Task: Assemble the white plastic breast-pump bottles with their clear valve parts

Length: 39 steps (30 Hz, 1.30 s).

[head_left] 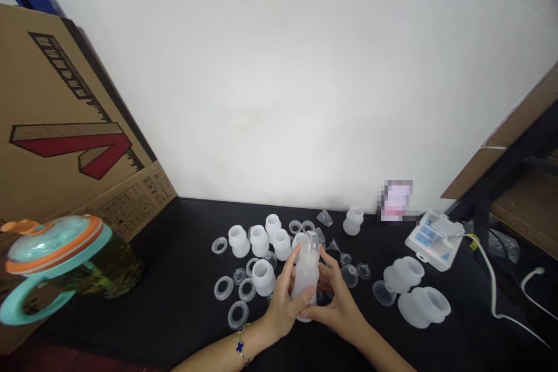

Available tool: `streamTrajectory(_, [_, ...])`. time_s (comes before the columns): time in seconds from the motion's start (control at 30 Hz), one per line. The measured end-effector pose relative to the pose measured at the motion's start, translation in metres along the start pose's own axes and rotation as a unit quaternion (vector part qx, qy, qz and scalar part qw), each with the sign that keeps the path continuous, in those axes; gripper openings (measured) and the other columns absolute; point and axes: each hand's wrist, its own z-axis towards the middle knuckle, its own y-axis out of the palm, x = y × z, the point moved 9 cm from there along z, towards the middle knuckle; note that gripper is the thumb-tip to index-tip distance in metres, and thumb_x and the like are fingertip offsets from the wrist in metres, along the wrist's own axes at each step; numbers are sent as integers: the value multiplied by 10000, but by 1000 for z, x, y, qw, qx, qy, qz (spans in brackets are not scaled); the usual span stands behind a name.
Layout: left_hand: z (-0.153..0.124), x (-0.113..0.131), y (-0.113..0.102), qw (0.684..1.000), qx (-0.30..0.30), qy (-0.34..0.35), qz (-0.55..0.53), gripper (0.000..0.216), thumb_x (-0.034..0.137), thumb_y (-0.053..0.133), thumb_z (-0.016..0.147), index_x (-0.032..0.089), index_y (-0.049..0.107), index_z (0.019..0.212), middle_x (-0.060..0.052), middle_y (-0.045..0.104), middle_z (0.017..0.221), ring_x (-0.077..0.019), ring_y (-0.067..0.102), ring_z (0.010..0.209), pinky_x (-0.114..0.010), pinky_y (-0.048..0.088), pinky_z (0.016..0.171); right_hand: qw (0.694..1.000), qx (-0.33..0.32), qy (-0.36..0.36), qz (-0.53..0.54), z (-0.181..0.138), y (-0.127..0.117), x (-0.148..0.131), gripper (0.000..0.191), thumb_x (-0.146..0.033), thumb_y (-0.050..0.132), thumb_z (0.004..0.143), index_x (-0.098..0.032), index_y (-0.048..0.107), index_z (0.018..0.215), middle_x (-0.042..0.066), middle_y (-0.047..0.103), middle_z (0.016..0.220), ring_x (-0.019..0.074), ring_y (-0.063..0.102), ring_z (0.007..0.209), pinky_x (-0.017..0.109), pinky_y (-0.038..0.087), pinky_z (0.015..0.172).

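Note:
Upright in front of me is a translucent white baby bottle topped with a clear domed cap. My left hand is wrapped round its left side, the thumb across its front. From the other side, my right hand curls round it, with the thumb at its lower part. Several open bottle bodies stand to the left, including a near one beside my left fingers. Loose rings lie there too, such as a ring nearest my left wrist. A clear dome part sits just right of my right hand.
Two bottle bodies lie tilted at right, near a white case and a white cable. Another bottle body stands near the wall. A teal-lidded jug and a cardboard box are at left on the black table.

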Motion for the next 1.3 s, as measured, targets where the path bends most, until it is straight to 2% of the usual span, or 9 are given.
streamTrajectory(0.1, [0,0,0,1000,4,3,-17,939,611,639,887,215,193,1612,-171,630,1283,-339,631,1066,-468,526,920,1000,4,0,4,0,0,1,1115,-365,943,659,-343,233,1518,142,644,1325,339,678,1134,508,524,931])
streamTrajectory(0.37, [0,0,0,999,6,-2,-53,948,565,680,874,177,205,1597,-93,688,965,-267,641,835,-425,521,826,1000,7,4,9,0,0,1,1040,-388,944,648,-339,291,1456,127,669,1280,335,685,1111,489,528,907])
streamTrajectory(0.47, [-1,-2,0,999,7,-6,-46,949,575,677,872,182,205,1595,-93,688,967,-267,638,819,-412,521,787,1000,8,4,4,-1,0,1,1022,-388,941,653,-343,287,1437,131,649,1315,337,679,1128,493,522,918])
streamTrajectory(0.57, [-2,-2,0,999,8,-4,-49,938,575,682,868,180,226,1587,-105,690,1007,-286,645,874,-425,520,831,1000,4,0,3,-2,0,2,1002,-371,933,672,-348,271,1424,134,643,1326,334,672,1147,482,521,911])
streamTrajectory(0.77, [-2,-2,-1,999,21,0,-50,924,587,682,858,186,265,1578,-159,655,1217,-330,638,1029,-457,522,906,1000,2,-9,-1,-3,0,4,994,-382,939,665,-335,275,1404,138,651,1303,331,683,1114,464,528,875])
streamTrajectory(0.87, [0,2,0,998,18,11,-64,854,549,693,862,172,348,1546,-171,642,1271,-333,636,1052,-450,521,918,1000,0,-16,6,-3,1,2,972,-389,929,681,-335,270,1394,140,646,1300,332,678,1128,459,532,863])
streamTrajectory(1.03, [3,15,4,998,2,27,-60,689,484,713,853,121,539,1412,-121,705,1073,-306,641,955,-411,525,853,1000,-4,-13,23,-1,2,-3,964,-393,943,661,-342,283,1362,130,666,1263,330,681,1124,456,551,845])
streamTrajectory(1.2, [4,21,5,998,-5,32,-57,683,468,712,852,113,544,1410,-83,699,910,-299,628,926,-382,521,805,999,4,0,44,-1,2,-3,964,-399,960,626,-338,303,1329,130,684,1237,339,692,1106,448,575,805])
streamTrajectory(1.3, [4,22,5,998,-1,34,-53,688,460,712,856,123,533,1429,-94,711,967,-287,633,915,-372,520,801,999,7,6,54,-1,2,-1,953,-367,963,626,-336,308,1317,120,705,1203,334,710,1072,430,586,779])
